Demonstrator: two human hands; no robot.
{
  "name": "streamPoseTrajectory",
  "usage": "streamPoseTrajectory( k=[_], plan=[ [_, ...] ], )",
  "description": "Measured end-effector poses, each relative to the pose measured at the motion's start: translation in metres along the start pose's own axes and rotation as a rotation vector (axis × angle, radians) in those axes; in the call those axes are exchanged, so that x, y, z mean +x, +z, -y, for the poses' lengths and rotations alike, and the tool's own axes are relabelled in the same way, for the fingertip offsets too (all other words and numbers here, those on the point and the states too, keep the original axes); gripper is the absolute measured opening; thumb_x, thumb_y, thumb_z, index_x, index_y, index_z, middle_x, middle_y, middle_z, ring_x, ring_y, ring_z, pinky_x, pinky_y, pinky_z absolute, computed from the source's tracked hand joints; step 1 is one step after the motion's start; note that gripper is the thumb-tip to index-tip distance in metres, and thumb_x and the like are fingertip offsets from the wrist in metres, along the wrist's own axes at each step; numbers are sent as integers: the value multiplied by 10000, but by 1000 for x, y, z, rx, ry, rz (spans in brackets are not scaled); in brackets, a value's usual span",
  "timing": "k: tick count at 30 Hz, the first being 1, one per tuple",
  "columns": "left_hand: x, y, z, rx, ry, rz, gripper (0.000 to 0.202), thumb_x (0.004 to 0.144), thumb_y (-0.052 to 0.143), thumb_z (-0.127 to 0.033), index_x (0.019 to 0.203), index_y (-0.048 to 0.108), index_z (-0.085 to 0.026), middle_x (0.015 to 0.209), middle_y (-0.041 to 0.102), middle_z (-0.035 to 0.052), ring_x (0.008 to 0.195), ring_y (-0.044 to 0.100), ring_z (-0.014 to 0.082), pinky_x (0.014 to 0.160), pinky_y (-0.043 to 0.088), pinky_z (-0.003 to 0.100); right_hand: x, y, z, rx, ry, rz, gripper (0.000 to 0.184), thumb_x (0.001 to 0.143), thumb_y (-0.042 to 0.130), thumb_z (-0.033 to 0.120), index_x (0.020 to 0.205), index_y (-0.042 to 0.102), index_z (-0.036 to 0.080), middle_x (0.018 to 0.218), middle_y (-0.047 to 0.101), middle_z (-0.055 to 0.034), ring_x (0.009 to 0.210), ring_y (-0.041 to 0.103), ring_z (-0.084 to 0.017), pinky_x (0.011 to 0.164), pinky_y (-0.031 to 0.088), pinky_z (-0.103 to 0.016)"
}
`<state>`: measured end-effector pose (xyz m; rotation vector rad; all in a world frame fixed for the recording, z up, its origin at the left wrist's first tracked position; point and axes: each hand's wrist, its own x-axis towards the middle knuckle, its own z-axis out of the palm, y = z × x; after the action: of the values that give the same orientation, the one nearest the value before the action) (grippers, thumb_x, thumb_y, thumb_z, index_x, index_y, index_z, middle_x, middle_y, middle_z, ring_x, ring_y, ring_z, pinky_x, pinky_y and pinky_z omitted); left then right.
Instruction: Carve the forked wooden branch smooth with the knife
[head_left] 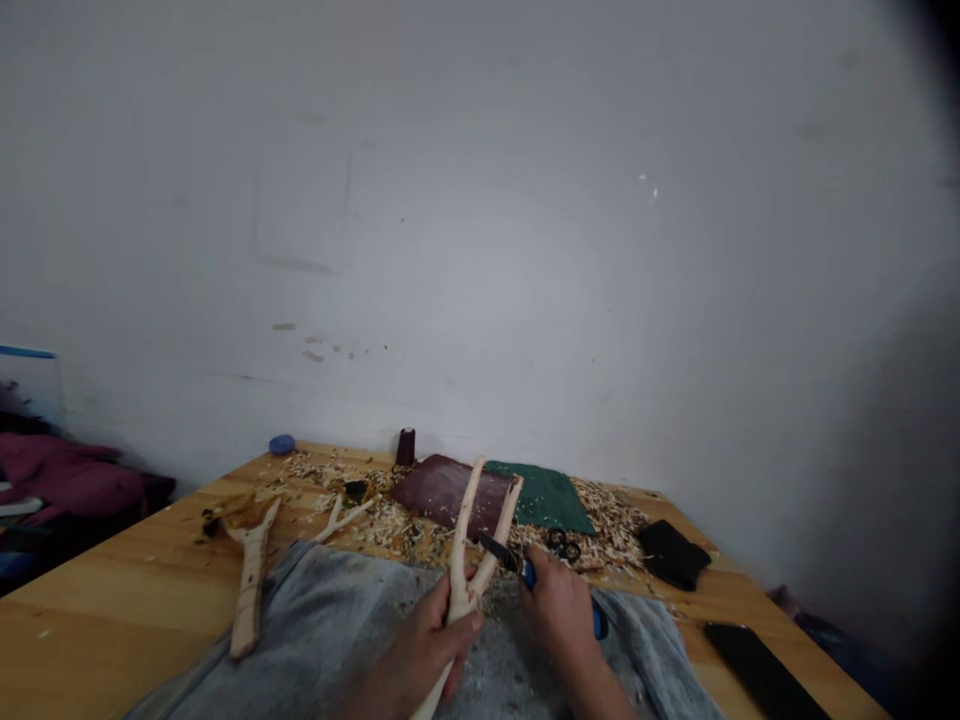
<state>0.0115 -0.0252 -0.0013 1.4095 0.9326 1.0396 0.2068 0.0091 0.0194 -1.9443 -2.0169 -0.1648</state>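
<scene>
A peeled, pale forked stick (pixel 463 590) stands tilted upright in my left hand (pixel 431 640), whose fingers wrap round it just below the fork. My right hand (pixel 559 605) is closed round the blue handle of a knife (pixel 499 549). The dark blade points left and lies at the inner side of the stick's right prong; whether it touches the wood I cannot tell. Beneath both hands a grey cloth (pixel 345 610) with small shavings on it drapes over the table's front edge.
On the wooden table (pixel 90 610) lie a second forked stick (pixel 251 580), a smaller fork (pixel 341 520), wood shavings (pixel 611 515), maroon (pixel 435 490) and green sheets (pixel 551 497), scissors (pixel 562 545), a thread spool (pixel 406 447), a black cloth (pixel 673 555) and a phone-like black slab (pixel 761 670). A wall stands behind.
</scene>
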Motion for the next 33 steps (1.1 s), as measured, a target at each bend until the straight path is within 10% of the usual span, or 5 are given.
streamPoseTrajectory(
  k=[8, 12, 16, 20, 33],
  plan=[
    [2, 0, 3, -28, -63, 3, 625, 786, 605, -490, 1308, 451, -183, 570, 497, -89, 331, 359, 60, 348, 245, 205, 9, 3, -11, 21, 71, -3, 235, 852, 481, 239, 1033, 632, 231, 942, 727, -74, 886, 677, -222, 718, 425, -272],
    [1, -1, -1, -76, -86, 2, 700, 755, 597, -521, 1336, 424, -170, 506, 473, -101, 318, 339, 70, 350, 237, 209, 20, -2, -51, 115, 355, -18, 297, 909, 407, 359, 1041, 639, 228, 878, 730, -100, 814, 680, -261, 658, 441, -304],
    [3, -1, -3, -71, -82, -36, 678, 749, 609, -532, 1301, 456, -169, 467, 445, -111, 313, 341, 71, 344, 237, 202, 25, -7, -85, 494, 634, -505, 560, 914, 287, 609, 980, 631, 172, 797, 703, -128, 765, 645, -265, 624, 452, -309],
    [5, -3, -1, -65, -78, -59, 667, 757, 603, -526, 1307, 457, -177, 477, 456, -105, 306, 343, 76, 335, 239, 208, 26, -1, -85, 848, 574, -920, 685, 793, 362, 802, 879, 585, 159, 763, 669, -98, 723, 608, -218, 631, 458, -274],
    [2, -1, -2, -31, -25, -22, 604, 794, 603, -510, 1291, 483, -188, 537, 473, -94, 334, 347, 63, 353, 252, 202, 7, 1, -11, 98, -25, -82, 200, 835, 503, 206, 979, 638, 239, 887, 732, -32, 844, 672, -194, 675, 370, -228]
  ],
)
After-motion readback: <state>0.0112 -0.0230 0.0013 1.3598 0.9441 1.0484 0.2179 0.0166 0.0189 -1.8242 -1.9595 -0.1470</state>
